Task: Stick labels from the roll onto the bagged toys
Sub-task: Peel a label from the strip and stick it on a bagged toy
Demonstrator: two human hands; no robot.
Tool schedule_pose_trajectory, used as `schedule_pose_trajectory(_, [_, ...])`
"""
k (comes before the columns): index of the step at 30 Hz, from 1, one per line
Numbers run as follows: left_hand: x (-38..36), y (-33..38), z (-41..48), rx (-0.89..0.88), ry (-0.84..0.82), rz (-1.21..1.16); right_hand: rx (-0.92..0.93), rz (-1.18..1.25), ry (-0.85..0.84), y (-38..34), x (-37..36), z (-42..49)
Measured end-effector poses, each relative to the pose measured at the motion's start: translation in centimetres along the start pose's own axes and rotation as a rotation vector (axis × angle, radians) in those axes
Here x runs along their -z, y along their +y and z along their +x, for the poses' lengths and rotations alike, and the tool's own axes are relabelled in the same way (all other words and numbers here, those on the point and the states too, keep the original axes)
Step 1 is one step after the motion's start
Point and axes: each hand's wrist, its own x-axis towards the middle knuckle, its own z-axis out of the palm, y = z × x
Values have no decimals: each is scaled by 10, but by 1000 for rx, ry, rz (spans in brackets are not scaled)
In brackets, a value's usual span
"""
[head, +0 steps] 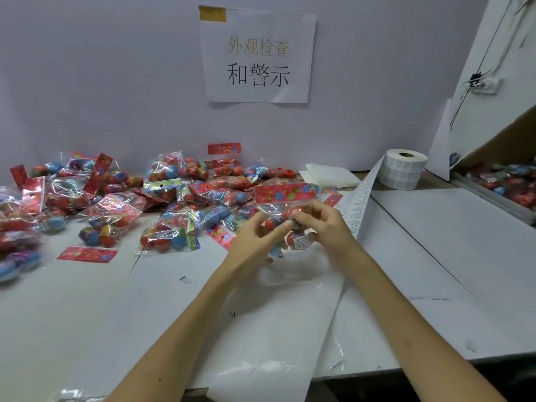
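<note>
A clear bag of red and blue toy balls with a red flowered header card point(285, 195) is held up above the white table. My left hand point(255, 242) grips its lower left side. My right hand point(322, 224) pinches the bag's front, fingertips pressing on a small label; another white label point(301, 242) shows on a ball lower down. The label roll point(403, 169) stands at the back right, and its backing strip point(356, 207) runs down past my right wrist and over the table's front.
A heap of bagged toys point(121, 198) covers the back left of the table point(435, 256). A cardboard box with more bags point(510, 181) stands at the right. Folded white sheets point(327, 174) lie by the roll. A paper sign point(258, 53) hangs on the wall.
</note>
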Motion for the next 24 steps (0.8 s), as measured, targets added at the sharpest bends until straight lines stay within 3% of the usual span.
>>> schedule_pose_trajectory(7, [5, 0, 5, 72, 159, -132, -51, -16, -59, 2, -2, 1])
schedule_pose_trajectory(19, [2, 2, 3, 97, 167, -209, -81, -31, -31, 3, 2, 4])
schedule_pose_trajectory(24, [14, 0, 3, 81, 177, -188, -92, -150, -172, 1, 9, 2])
